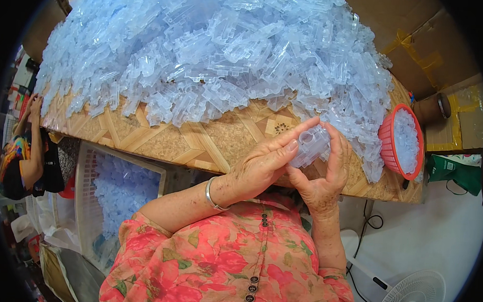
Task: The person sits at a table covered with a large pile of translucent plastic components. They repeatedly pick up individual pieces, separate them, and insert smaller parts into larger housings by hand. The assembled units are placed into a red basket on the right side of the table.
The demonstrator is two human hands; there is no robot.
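Observation:
Between my two hands, just above the near edge of the table, is a clear plastic piece [312,146] with a round opening at one end. My left hand [265,161], with a silver bangle at the wrist, has its fingers stretched along the left side of the piece. My right hand [325,178] grips the other side between thumb and fingers. A huge heap of similar clear, bluish plastic pieces [218,54] covers most of the wood-patterned table [167,140] in front of me. Some lie loose close to my right fingers.
A red plastic basket [389,145] of small clear parts stands at the table's right edge. Left below the table, a pale crate [84,193] holds more. Cardboard boxes [416,34], a green bag [453,173] and a white fan [414,295] are on the right. Another person [36,162] sits far left.

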